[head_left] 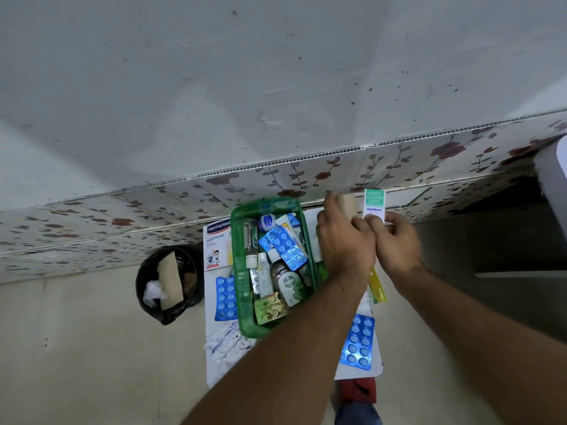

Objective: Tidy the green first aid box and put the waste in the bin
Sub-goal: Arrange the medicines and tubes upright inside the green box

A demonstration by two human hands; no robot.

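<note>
Two hands hold small boxes beside the green box (241, 271).
Left hand (343, 240) grips a tan box (348, 204); right hand (395, 237) grips the white Optibex box (374, 204).

We see a small white table (372, 368) on a pale floor (92, 363). On it sit a green box (242, 289), a Hansaplast pack (216, 246) far left, blue blister strips left (224, 297) and near right (357, 342), and crumpled foil (225, 340). A black bin (168, 283) stands on the floor, left.

Grey wall (214, 72), floral tiles (383, 167), beige floor (76, 348)
</note>
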